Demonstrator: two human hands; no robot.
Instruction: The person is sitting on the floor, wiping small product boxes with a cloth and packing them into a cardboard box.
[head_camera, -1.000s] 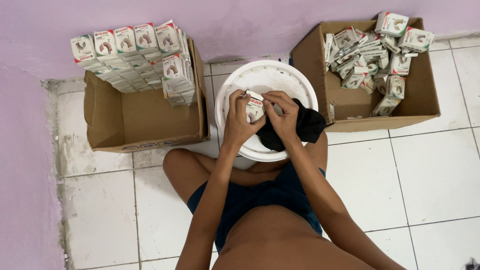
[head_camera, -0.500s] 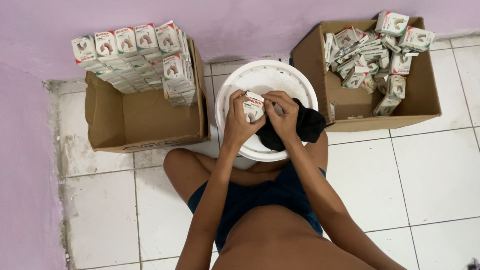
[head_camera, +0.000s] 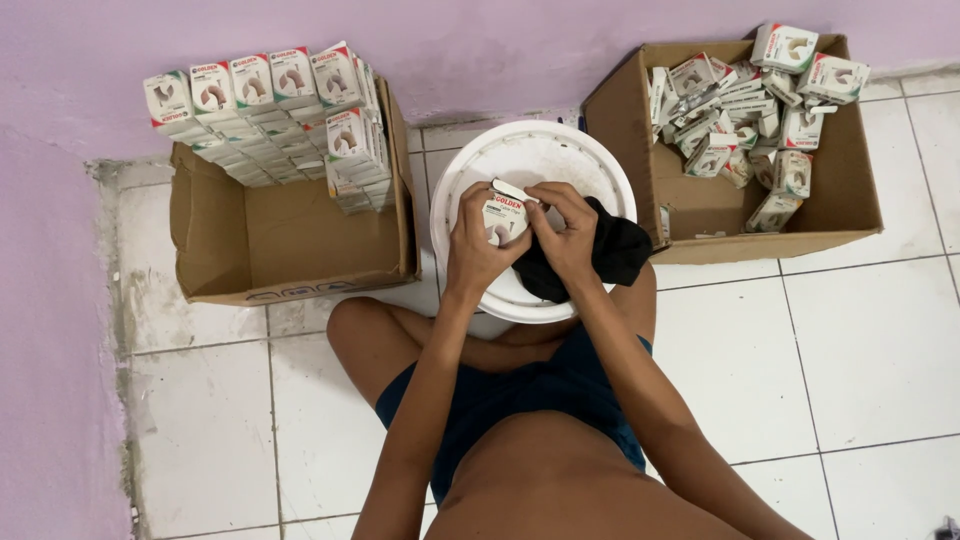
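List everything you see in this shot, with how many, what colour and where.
Small box: one, white with red, flap open, held in both hands over the lid.
Black cloth: one, under the right hand.
Round lid: one, white, between the cartons.
Left carton: one, brown, by the wall, neat rows of small boxes.
Right carton: one, brown, loose pile of small boxes.
Floor: white tiles.
Wall: lilac.
Left hand: grips the box.
Right hand: at the box flap.

small white carton (head_camera: 505, 214), flap open, black cloth (head_camera: 600, 255)
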